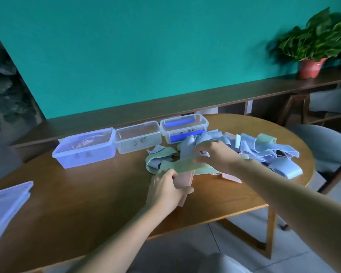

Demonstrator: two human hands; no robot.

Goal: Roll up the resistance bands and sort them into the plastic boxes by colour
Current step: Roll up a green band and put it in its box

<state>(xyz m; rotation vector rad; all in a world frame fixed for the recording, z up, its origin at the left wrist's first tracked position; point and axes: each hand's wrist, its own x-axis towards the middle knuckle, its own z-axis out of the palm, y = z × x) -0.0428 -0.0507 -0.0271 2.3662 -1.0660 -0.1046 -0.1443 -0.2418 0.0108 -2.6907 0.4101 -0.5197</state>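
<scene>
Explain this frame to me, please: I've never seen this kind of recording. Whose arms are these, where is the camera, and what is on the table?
There is no machine here. A person wears a camera on the head, so the single picture looks forward and down along their own bare arms.

On the wooden table three plastic boxes stand in a row: the left box, the middle box and the right box, which has blue clips. Beside them lies a loose pile of resistance bands, mostly pale blue, with some green and pink.

The left hand grips a pink band near the table's front. The right hand reaches into the pile above a green band; whether it grips anything is unclear. Lids lie at far left.
</scene>
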